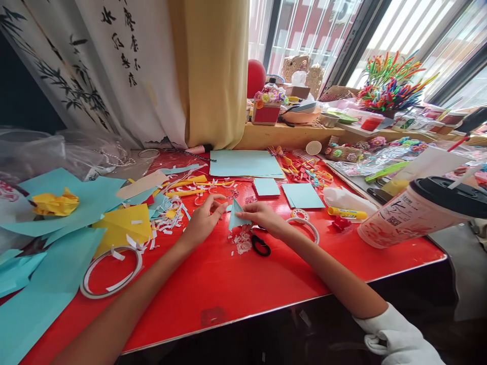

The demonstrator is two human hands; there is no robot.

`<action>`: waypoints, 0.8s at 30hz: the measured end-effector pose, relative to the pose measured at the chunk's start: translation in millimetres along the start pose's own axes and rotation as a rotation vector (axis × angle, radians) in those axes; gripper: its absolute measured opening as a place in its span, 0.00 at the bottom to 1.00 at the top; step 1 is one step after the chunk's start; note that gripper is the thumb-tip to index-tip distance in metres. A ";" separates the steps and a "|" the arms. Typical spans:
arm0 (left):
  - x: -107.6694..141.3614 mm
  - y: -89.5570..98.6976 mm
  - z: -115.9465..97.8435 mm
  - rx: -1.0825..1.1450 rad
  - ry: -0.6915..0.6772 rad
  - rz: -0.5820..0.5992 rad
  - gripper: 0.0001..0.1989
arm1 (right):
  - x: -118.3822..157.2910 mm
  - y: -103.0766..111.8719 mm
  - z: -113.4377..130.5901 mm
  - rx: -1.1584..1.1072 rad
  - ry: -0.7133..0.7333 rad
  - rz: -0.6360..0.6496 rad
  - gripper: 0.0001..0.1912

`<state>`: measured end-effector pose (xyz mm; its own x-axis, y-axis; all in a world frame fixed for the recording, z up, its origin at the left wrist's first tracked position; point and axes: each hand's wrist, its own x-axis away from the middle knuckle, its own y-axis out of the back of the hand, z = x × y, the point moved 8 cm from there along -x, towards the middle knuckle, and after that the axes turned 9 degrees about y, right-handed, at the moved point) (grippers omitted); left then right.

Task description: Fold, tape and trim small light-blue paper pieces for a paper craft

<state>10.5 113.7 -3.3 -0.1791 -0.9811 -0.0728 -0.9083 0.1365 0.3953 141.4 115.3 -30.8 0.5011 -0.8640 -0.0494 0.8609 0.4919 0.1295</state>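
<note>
Between my hands, a small folded light-blue paper stands over the red table. My right hand pinches its right side with thumb and fingers. Just left of the paper is my left hand, its fingers curled and close together; whether something small is between them is too small to tell. Clear plastic scraps and black-handled scissors lie just below the paper. Behind it are a small stack of blue squares, a larger blue stack and big blue sheets.
Rolls of tape lie on the red table. Blue sheets, yellow paper and paper scraps cover the left. At the right are a glue stick and a large tilted cup. Crafts crowd the windowsill.
</note>
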 end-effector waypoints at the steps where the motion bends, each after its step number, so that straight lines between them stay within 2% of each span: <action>1: 0.9 1.5 -6.9 -0.070 -0.052 0.029 0.16 | 0.3 1.8 0.1 -0.038 -0.011 -0.015 0.16; 3: 5.4 -4.6 -18.6 -0.190 -0.158 0.175 0.13 | 0.7 3.5 1.7 -0.097 -0.013 -0.030 0.15; 5: 10.0 -9.2 -24.7 -0.248 -0.228 0.261 0.12 | 0.8 2.7 3.3 -0.140 -0.005 -0.024 0.14; 8: 12.1 -12.0 -25.1 -0.256 -0.261 0.282 0.11 | 0.6 0.9 5.3 -0.165 0.023 -0.007 0.12; 12: 8.9 -11.4 -19.5 -0.222 -0.250 0.242 0.10 | 1.1 -1.1 8.0 -0.161 0.037 0.020 0.10; 16: 3.7 -6.7 -14.3 -0.147 -0.206 0.143 0.11 | 3.3 -7.4 13.8 -0.153 0.012 0.076 0.08; 20: 1.7 -6.3 -9.7 -0.096 -0.147 0.060 0.10 | 3.7 -6.8 17.3 -0.157 -0.004 0.028 0.09; 24: 2.1 -8.8 -5.9 -0.038 -0.106 0.049 0.10 | 2.3 -7.2 19.4 -0.148 0.024 0.008 0.09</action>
<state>20.3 109.7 -1.5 -0.2635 -0.9533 -0.1478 -0.8829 0.1766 0.4350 134.7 107.7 -12.6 0.5086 -0.8579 -0.0731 0.8594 0.5110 -0.0172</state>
